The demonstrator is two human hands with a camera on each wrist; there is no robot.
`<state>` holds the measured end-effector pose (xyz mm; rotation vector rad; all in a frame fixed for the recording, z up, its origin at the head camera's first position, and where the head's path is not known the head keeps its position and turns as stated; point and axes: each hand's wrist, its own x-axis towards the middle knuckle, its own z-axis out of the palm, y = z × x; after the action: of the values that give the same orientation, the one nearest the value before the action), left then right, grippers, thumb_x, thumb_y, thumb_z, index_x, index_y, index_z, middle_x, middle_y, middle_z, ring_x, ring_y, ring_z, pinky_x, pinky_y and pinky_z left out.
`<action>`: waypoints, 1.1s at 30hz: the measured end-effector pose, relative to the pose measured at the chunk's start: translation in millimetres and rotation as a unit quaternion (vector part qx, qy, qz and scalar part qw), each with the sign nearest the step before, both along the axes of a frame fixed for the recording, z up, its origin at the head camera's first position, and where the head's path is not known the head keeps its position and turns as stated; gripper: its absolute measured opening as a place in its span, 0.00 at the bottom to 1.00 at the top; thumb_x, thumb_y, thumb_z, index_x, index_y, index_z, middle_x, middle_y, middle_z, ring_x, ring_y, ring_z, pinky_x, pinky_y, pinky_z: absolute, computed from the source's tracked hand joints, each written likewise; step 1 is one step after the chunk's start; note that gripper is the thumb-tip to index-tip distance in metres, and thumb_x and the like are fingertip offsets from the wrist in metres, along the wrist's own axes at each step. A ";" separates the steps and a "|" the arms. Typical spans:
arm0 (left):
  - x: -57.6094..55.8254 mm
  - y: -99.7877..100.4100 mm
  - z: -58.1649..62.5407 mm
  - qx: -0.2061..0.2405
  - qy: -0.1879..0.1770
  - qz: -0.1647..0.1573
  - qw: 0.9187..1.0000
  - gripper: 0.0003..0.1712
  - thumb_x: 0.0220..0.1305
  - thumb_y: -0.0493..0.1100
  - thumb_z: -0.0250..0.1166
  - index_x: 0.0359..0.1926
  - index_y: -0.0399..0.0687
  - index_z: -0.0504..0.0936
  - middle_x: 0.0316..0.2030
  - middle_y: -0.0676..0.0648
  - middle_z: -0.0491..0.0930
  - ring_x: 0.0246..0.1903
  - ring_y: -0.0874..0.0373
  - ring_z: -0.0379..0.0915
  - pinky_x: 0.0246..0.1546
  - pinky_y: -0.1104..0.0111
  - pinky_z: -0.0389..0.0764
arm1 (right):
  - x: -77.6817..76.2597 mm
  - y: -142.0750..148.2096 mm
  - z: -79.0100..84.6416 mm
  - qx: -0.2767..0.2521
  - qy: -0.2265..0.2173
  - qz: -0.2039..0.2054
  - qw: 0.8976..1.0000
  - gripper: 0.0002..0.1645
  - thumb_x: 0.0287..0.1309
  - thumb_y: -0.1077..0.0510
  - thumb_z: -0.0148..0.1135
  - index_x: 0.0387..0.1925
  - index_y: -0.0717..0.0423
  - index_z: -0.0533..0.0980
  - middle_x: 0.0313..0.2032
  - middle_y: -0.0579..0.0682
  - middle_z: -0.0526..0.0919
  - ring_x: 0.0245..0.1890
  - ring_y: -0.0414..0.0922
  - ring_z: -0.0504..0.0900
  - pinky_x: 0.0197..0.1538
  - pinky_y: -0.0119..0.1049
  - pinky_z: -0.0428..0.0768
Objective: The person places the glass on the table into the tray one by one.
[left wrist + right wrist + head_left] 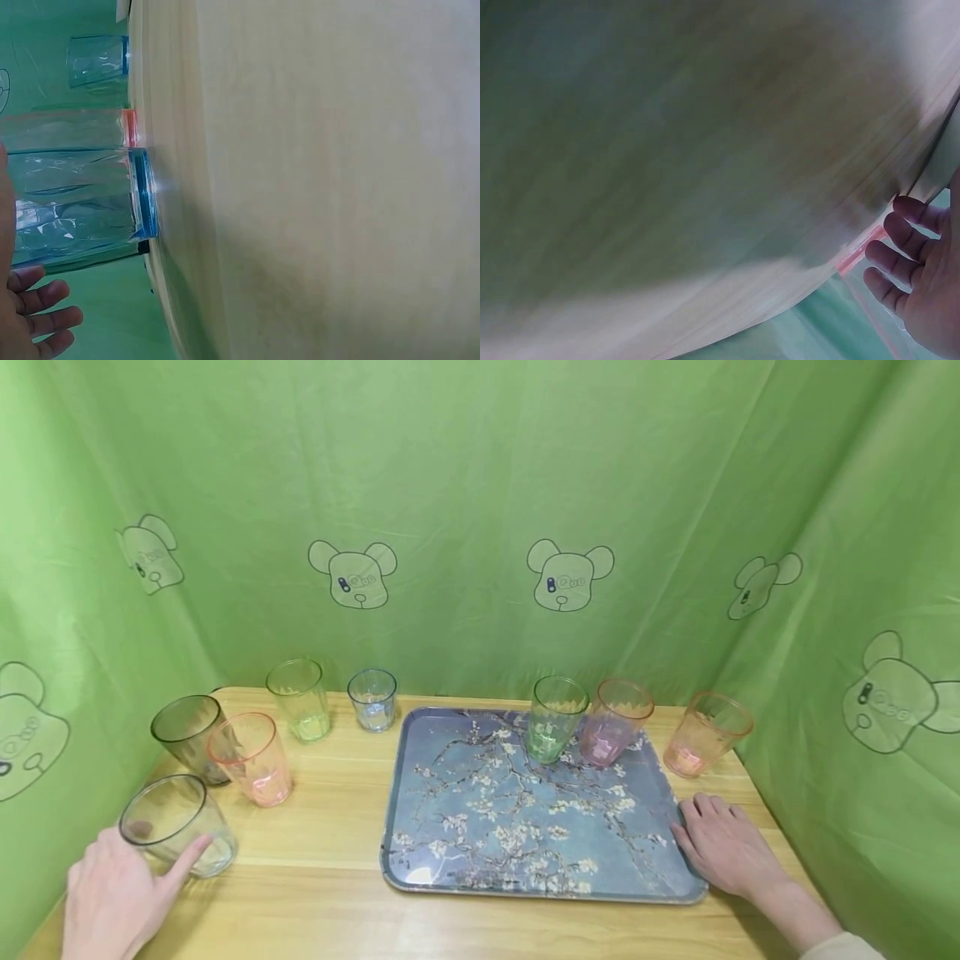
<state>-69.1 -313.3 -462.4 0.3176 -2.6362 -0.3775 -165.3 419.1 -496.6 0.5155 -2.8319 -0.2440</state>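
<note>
My left hand (116, 889) is at a wide clear glass (176, 822) with a dark rim, standing on the table at the lower left. The thumb crosses the glass's near side, and a fingertip shows through its wall. In the left wrist view, spread fingers (49, 307) lie beside the glass (82, 199), not curled round it. My right hand (727, 847) rests palm down at the right edge of the blue blossom-patterned tray (480, 827). Its fingers (889, 262) are loosely extended in the right wrist view. A green glass (555, 722) and a pink glass (611, 727) stand on the tray.
Left of the tray stand a grey glass (183, 735), a pink-orange glass (255, 760), a yellow-green glass (300, 702) and a small blue glass (372, 702). Another orange glass (701, 735) stands beyond my right hand. A green curtain (465, 485) surrounds the table's back and sides.
</note>
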 end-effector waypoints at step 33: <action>-8.4 6.1 3.3 -0.059 0.090 -0.079 0.991 0.45 0.41 0.64 0.75 0.28 0.23 0.68 0.19 0.35 0.66 0.18 0.42 0.62 0.14 0.62 0.54 | -0.9 1.3 -2.1 -0.006 -0.002 -0.003 1.000 0.17 0.61 0.48 0.58 0.40 0.59 0.72 0.33 0.54 0.74 0.38 0.55 0.77 0.40 0.55 0.73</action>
<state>-77.5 -307.3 -459.1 0.0331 -2.4988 -0.2857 -166.2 420.4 -498.7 0.5045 -2.8378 -0.2271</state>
